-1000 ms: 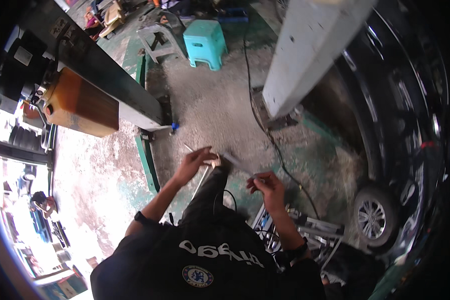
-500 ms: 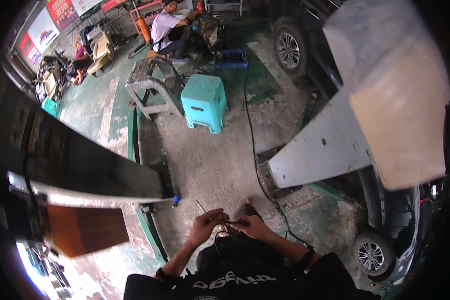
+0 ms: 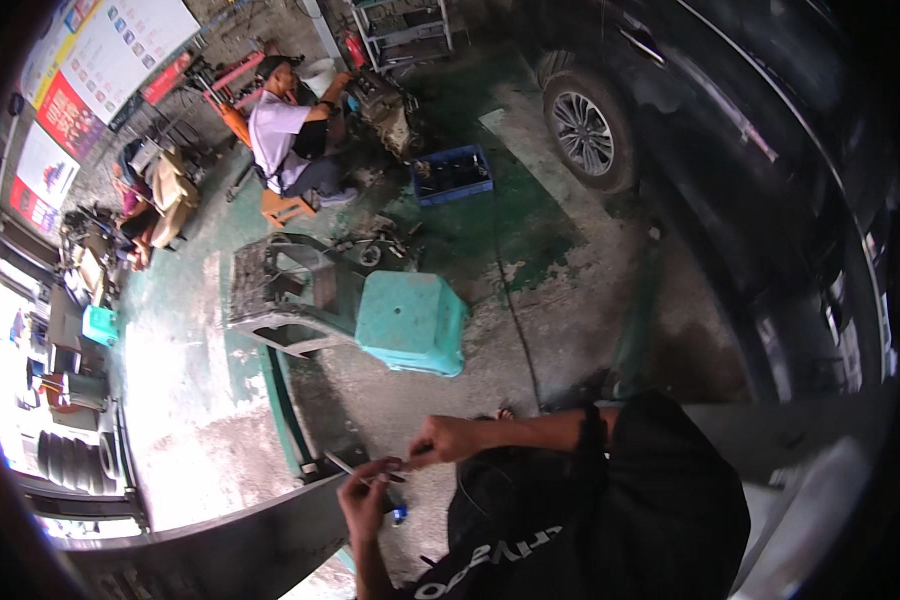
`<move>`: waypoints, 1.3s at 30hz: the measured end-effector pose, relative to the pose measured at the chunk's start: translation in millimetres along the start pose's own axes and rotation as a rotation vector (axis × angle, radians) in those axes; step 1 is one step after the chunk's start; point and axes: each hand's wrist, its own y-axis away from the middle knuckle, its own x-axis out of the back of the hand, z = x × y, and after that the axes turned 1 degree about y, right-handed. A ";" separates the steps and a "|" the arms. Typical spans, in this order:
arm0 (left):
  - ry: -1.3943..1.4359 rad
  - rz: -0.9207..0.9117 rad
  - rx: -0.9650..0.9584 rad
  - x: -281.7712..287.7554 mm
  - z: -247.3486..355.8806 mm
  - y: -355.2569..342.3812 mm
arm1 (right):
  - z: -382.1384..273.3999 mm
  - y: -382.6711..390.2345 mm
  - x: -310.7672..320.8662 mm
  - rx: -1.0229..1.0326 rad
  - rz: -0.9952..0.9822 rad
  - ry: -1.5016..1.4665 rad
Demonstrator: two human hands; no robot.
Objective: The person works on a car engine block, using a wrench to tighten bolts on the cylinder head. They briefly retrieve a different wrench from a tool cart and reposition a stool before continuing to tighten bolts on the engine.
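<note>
While the left hand [image 3: 366, 492] grips a thin rod [image 3: 338, 462] between its fingers, the right hand [image 3: 447, 440] is next to it on the right, fingers curled; I cannot tell whether they close on anything. The rod's pale end sticks out to the left, at the near side of the scene. Beyond the hands stands a teal stool [image 3: 407, 318], with a grey stool [image 3: 288, 288] just to its left. Farther off are a blue crate [image 3: 454, 178] and, left of it, a seated co-worker [image 3: 282, 130]. A black car [image 3: 715, 190] fills the right.
</note>
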 end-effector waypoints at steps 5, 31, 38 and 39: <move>-0.067 -0.062 0.004 -69.7 39.7 -158.7 | -4.9 -28.7 168.2 -0.098 0.075 0.089; -0.413 -0.033 0.272 -406.9 160.8 -800.0 | 80.0 -124.5 895.4 -0.439 0.170 -0.098; -0.025 0.561 0.229 -440.4 169.0 -787.0 | 95.7 -234.4 997.7 -0.437 -0.382 -0.106; -0.038 0.615 0.237 -441.8 165.8 -778.9 | 96.1 -251.7 999.9 -0.444 -0.433 -0.114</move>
